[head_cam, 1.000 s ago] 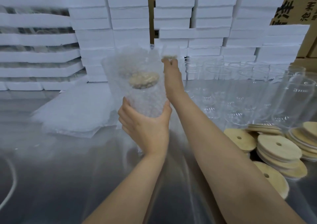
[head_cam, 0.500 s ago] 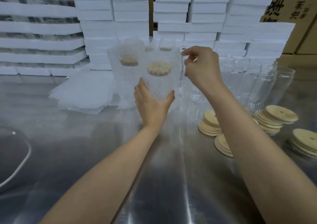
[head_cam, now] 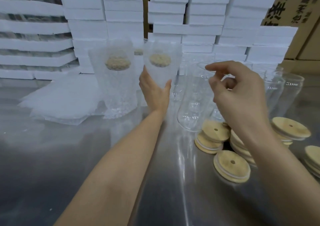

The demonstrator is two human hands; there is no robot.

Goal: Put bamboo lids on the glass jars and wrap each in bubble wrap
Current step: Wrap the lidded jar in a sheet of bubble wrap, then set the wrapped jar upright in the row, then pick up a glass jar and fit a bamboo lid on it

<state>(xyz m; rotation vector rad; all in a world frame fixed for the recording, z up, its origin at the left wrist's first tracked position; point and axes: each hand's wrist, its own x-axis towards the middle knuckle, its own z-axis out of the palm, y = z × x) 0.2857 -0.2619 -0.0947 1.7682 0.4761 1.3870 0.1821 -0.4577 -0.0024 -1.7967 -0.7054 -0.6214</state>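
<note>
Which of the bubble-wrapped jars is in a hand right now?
The rightmost wrapped jar, gripped low by the left hand. The wrapped jar left of it stands free on the table, with no hand on it.

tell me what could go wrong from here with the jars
1. The left hand grips the bubble-wrapped jar only near its base; it could slip or tip into the second wrapped jar beside it.
2. The right hand hovers by tightly grouped bare glass jars; a bump might topple one onto the bamboo lids.
</note>
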